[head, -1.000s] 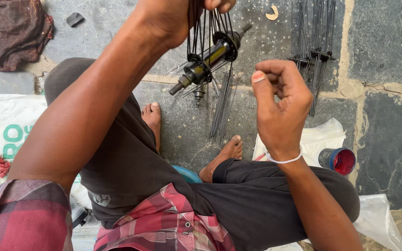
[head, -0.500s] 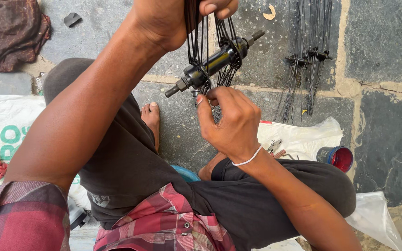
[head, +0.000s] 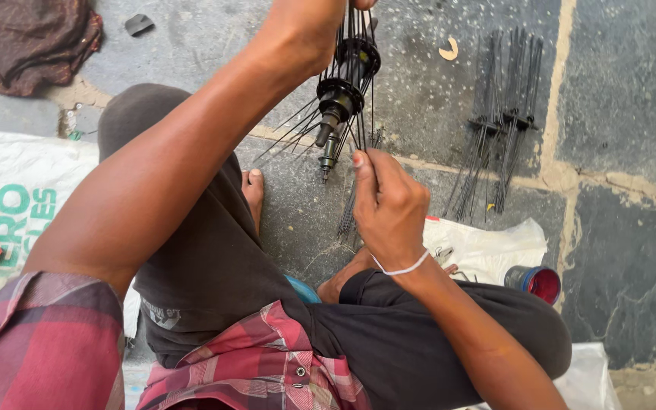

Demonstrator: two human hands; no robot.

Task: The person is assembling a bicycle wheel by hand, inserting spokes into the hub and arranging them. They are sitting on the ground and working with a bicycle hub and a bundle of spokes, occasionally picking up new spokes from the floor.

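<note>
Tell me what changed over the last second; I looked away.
The right hand came in from the right to the thin black spokes under the black metal wheel hub. The hub tipped from lying crosswise to nearly upright. The left hand stayed gripping the spokes above.

The fingers of the left hand are cut off by the top edge, so their grip on the spokes above the wheel hub cannot be made out. The fingertips of the right hand are turned away, and what is pinched between them is hidden. Below those fingers, small metal parts on the white bag are too tiny to be told.
</note>
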